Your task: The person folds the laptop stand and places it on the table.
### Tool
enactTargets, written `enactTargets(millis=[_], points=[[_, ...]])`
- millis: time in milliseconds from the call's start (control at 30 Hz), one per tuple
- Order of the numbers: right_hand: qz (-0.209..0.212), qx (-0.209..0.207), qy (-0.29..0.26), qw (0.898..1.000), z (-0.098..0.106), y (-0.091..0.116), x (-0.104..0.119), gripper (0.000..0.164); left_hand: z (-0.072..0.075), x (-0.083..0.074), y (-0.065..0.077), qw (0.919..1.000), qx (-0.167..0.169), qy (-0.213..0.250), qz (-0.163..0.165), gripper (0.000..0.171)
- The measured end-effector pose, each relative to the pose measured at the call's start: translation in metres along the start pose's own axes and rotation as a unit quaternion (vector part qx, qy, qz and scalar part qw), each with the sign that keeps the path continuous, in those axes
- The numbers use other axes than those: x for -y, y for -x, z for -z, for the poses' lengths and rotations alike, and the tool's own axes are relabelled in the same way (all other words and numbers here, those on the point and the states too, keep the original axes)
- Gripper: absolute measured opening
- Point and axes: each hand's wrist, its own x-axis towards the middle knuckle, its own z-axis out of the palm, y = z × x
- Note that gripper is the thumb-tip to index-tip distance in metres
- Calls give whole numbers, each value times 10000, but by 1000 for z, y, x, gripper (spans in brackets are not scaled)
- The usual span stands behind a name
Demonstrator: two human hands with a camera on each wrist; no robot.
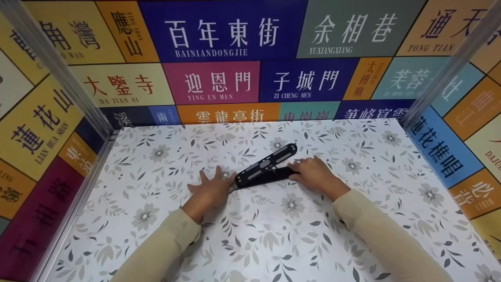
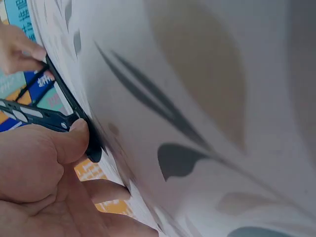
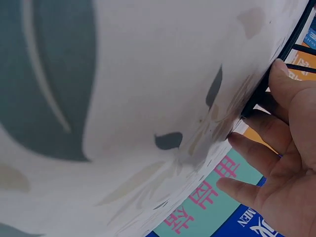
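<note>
A black folding stand [image 1: 266,166] with slotted arms, much like a laptop stand, lies on the table with its upper arm tilted up from the base. At its left, hinged end, my left hand [image 1: 209,192] pinches the end with thumb and forefinger; the other fingers spread out over the cloth. My right hand [image 1: 314,174] grips the right end of the base. In the left wrist view the thumb [image 2: 74,140] presses on the stand near the hinge. The right wrist view shows the right thumb [image 3: 281,79] against the base's edge, other fingers spread beyond it.
A white tabletop [image 1: 164,243] with grey leaf and flower print lies under the stand. Behind it rises a colourful panel [image 1: 211,82] of printed place names, with similar panels at both sides. Clear upright posts [image 1: 88,86] stand at the back corners.
</note>
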Motion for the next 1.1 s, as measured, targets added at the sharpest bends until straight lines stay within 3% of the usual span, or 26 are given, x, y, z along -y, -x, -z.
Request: enactTargets(millis=[233, 533, 667, 933, 1000, 1100], points=[[-43, 28, 462, 9989, 3, 5, 8, 46, 8, 6, -13, 9997, 204, 156, -15, 55], [-26, -152, 730, 9972, 3, 7, 15, 46, 14, 7, -14, 9997, 224, 70, -73, 66], [-3, -213, 762, 9969, 0, 9, 15, 44, 10, 11, -21, 9998, 90, 134, -150, 56], [-220, -240, 75, 9994, 2, 12, 4, 45, 6, 5, -22, 9979, -557, -220, -228, 48], [-345, -269, -111, 9990, 3, 11, -1, 47, 4, -1, -19, 9936, -1031, -337, -320, 48], [-660, -490, -594, 9948, 6, 9, -10, 48, 2, -14, -13, 9789, -1956, -229, -546, 37]])
